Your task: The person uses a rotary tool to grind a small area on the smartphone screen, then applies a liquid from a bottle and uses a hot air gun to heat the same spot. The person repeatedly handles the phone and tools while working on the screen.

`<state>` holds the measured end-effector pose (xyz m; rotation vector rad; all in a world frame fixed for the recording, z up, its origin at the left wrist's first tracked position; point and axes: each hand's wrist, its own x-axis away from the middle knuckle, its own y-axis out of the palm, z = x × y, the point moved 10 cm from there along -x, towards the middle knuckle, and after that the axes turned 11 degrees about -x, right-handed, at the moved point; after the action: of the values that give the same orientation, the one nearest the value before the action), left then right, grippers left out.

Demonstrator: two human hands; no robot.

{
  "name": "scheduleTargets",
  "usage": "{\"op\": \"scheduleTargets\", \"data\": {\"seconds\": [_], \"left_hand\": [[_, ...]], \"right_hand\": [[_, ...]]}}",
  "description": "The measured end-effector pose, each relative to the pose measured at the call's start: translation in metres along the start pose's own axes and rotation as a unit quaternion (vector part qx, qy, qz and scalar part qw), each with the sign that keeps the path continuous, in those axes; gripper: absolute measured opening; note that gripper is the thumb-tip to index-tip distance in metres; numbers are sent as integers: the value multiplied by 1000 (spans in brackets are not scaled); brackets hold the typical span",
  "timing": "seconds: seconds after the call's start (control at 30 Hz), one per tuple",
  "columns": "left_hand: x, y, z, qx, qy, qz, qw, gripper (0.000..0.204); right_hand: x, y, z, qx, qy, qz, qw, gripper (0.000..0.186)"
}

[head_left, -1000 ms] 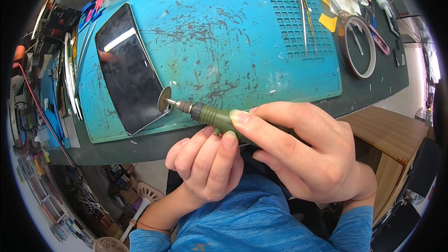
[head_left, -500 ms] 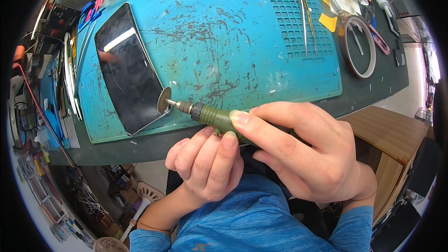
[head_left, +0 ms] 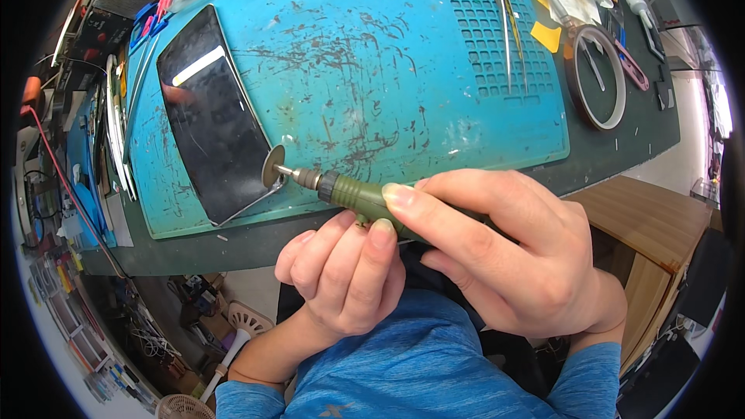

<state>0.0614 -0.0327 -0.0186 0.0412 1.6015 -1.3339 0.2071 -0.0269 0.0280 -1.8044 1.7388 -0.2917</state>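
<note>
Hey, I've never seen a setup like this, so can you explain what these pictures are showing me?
There is no robot here, just a person's two bare hands. Every picture comes from a wide fisheye camera worn on the person's head, looking down, so straight edges bend near the rim. The right hand grips a green handheld rotary tool with a round grey disc at its tip; the left hand touches the tool's underside with its fingertips. Ahead, a glossy black rectangular device lies on a scratched blue work mat. The disc overlaps the device's near right corner in view; whether they touch, I can't tell. Beside the mat's right edge, a brown and white ring lies on the dark green tabletop.
</note>
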Motion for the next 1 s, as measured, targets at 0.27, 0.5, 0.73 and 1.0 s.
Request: {"op": "scheduleTargets", "data": {"seconds": [0.27, 0.5, 0.73, 1.0], "left_hand": [[0, -1, 0, -7, 1, -7, 1000, 44], [-1, 0, 0, -6, 4, -6, 1000, 44], [0, 0, 0, -5, 5, -8, 1000, 45], [0, 0, 0, -4, 7, -7, 1000, 45]], "right_hand": [[1, 0, 1, 1, 0, -1, 1000, 45], [1, 0, 0, 6, 4, -4, 1000, 45], [1, 0, 0, 5, -1, -5, 1000, 46], [1, -1, 0, -1, 1, -1, 1000, 47]]}}
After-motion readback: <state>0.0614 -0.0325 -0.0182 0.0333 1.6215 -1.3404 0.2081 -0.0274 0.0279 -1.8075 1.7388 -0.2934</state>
